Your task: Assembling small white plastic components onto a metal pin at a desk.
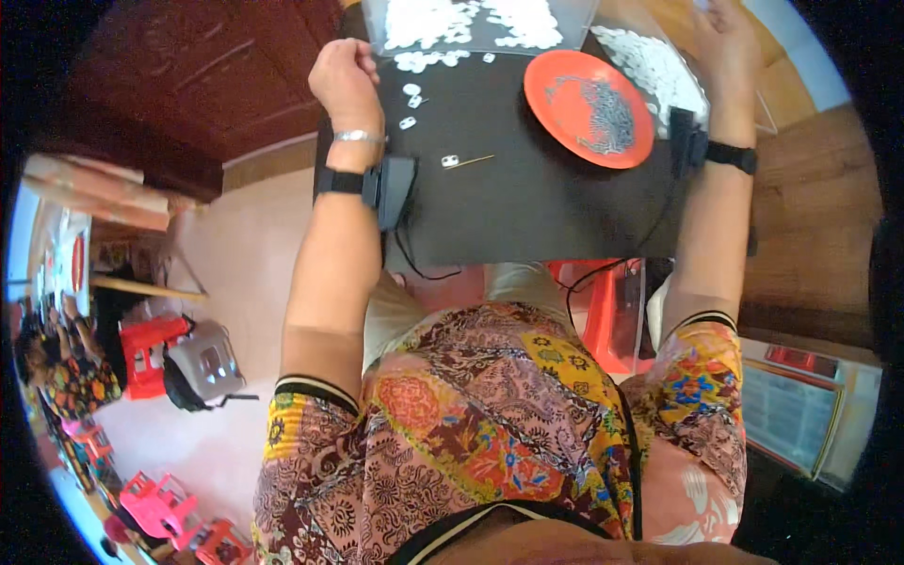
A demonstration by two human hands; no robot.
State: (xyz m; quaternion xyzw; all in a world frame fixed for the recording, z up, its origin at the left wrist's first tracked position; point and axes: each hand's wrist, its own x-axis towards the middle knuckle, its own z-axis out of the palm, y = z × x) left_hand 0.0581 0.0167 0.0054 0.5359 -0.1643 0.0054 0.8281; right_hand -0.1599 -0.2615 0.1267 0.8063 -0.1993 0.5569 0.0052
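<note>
The left hand point(347, 77) was curled into a loose fist at the far edge of the black mat point(527, 202), fingers drawn together over the small white pieces point(428, 59) heaped there; whether it pinched one could not be told, since the fingertips were hidden. Those pieces looked light, stiff and smooth, best nipped at their edges between thumb and forefinger. A few lay scattered just beside the wrist, near a thin brass pin point(476, 161). The right hand point(727, 38) lay spread and flat on a clear bag of white pieces point(650, 66), beside the orange plate point(589, 108) of fine metal pins.
</note>
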